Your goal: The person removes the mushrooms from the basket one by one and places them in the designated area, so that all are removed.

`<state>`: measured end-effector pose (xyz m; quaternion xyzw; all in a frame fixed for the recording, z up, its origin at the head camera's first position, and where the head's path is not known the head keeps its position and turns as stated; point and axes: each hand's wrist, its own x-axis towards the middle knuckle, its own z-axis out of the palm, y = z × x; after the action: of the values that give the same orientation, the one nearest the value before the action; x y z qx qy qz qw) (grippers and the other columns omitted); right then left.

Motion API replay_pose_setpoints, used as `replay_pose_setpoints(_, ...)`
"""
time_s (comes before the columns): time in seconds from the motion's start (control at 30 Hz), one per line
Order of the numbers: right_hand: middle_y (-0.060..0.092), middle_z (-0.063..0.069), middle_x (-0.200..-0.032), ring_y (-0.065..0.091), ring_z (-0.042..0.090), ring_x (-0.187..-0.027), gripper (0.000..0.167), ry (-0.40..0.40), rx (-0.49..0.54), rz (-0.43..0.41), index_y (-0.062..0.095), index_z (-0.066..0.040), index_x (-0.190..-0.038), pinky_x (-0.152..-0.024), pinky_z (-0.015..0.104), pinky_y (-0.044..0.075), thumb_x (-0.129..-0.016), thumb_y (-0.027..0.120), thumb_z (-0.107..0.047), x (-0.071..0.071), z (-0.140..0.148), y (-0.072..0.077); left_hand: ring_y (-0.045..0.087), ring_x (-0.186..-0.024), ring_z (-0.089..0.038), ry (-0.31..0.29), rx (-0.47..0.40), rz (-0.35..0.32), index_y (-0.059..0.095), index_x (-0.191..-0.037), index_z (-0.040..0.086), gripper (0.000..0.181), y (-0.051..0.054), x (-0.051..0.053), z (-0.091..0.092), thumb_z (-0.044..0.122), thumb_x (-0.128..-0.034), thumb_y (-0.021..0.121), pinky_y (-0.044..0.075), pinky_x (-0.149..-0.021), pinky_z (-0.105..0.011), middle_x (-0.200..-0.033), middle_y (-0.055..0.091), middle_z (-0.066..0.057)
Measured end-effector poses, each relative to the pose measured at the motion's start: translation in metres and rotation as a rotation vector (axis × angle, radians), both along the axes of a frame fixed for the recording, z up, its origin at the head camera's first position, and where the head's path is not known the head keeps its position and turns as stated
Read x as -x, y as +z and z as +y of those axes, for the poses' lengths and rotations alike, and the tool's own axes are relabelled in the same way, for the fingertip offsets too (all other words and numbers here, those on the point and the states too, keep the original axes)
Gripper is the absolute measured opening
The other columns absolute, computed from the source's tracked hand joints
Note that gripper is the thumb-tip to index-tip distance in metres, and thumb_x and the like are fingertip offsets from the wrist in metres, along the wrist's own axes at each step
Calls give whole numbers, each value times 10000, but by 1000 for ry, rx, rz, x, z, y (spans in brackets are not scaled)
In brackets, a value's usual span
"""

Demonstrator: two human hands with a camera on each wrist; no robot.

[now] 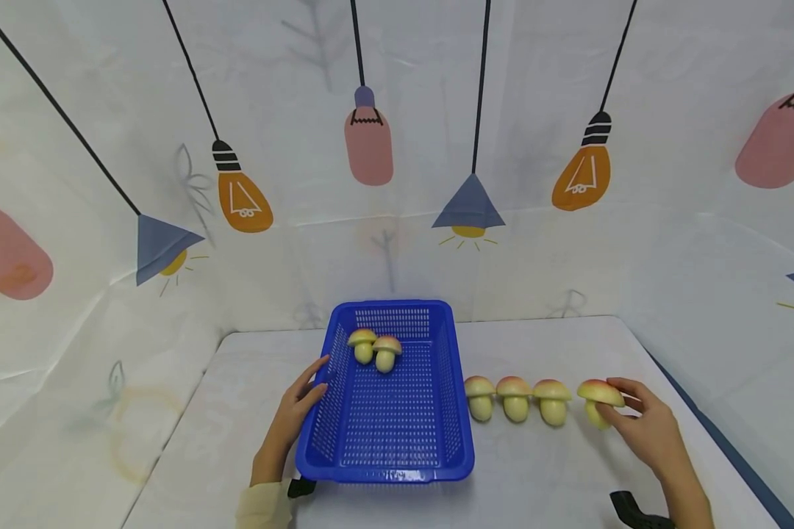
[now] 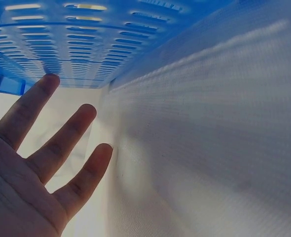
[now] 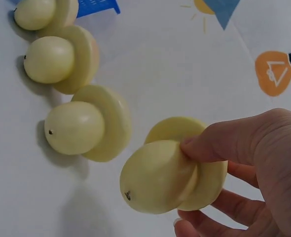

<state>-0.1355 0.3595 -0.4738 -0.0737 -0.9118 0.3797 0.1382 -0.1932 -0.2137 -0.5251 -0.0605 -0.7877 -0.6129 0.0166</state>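
In the head view, my right hand [image 1: 648,426] pinches a toy mushroom [image 1: 601,393] with a yellow-red cap and pale stem, at the right end of a row. The right wrist view shows the thumb on this held mushroom [image 3: 158,175], tilted above the tabletop with its stem end toward the camera. Three like mushrooms [image 1: 551,402] stand in line to its left. A blue slotted plastic basket [image 1: 462,448] has two more mushrooms [image 1: 385,354] near its far end. My left hand [image 1: 292,408] is at the basket's left rim; its visible fingers [image 2: 61,143] are straight, beneath the basket.
A white-covered table [image 1: 536,477] bears everything. Behind it hangs a pale backdrop [image 1: 410,257] printed with lamps and bulbs. Black straps [image 1: 638,510] show near both wrists.
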Motion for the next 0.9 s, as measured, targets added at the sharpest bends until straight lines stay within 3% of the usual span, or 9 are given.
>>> replay_pose_setpoints(0.1, 587, 361, -1331, 603, 550, -1142, 527, 3, -1, -32, 587, 56, -1314, -627, 131, 470, -909, 786, -215, 1, 2, -4, 647, -1182, -433, 3, 5, 3, 442, -1570, 260, 539, 0, 0, 1, 247, -1046, 566, 612, -813, -427, -1472, 541, -278)
replay_pose_setpoints(0.13, 579, 364, -1344, 585, 569, -1164, 534, 1, 0, -50, 581, 54, -1325, -626, 144, 472, -913, 781, -221, 2, 3, -6, 646, -1183, -434, 3, 6, 3, 443, -1570, 261, 538, 0, 0, 1, 247, -1046, 566, 613, -814, -429, -1474, 540, -277)
replay_pose_setpoints(0.43, 511, 386, -1413, 520, 602, -1234, 610, 6, 23, -213, 522, 47, -1392, -678, 304, 561, -939, 736, -300, 6, 9, -23, 653, -1171, -421, 15, 12, -1, 448, -1566, 271, 537, 1, -1, 1, 256, -1043, 569, 610, -819, -443, -1461, 552, -275)
replay_pose_setpoints(0.57, 493, 392, -1422, 507, 612, -1239, 616, 6, 37, -226, 508, 49, -1403, -750, 429, 598, -949, 720, -309, 8, 10, -27, 661, -1155, -413, 9, 11, 0, 440, -1571, 266, 539, 0, -1, 1, 250, -1046, 563, 610, -814, -429, -1450, 558, -284)
replay_pose_setpoints(0.73, 485, 398, -1425, 510, 618, -1244, 602, 20, 34, -225, 506, 51, -1409, -766, 439, 593, -961, 706, -298, 12, 10, -29, 663, -1154, -407, 3, 6, -1, 439, -1571, 263, 539, 1, 0, 0, 247, -1047, 562, 612, -807, -416, -1450, 557, -288)
replay_pose_setpoints(0.9, 444, 411, -1451, 484, 631, -1265, 609, 50, 30, -243, 474, 62, -1431, -846, 544, 584, -986, 673, -303, 16, 12, -28, 654, -1171, -409, -4, -4, -9, 440, -1571, 262, 538, 1, -1, 0, 251, -1048, 563, 606, -816, -413, -1461, 546, -290)
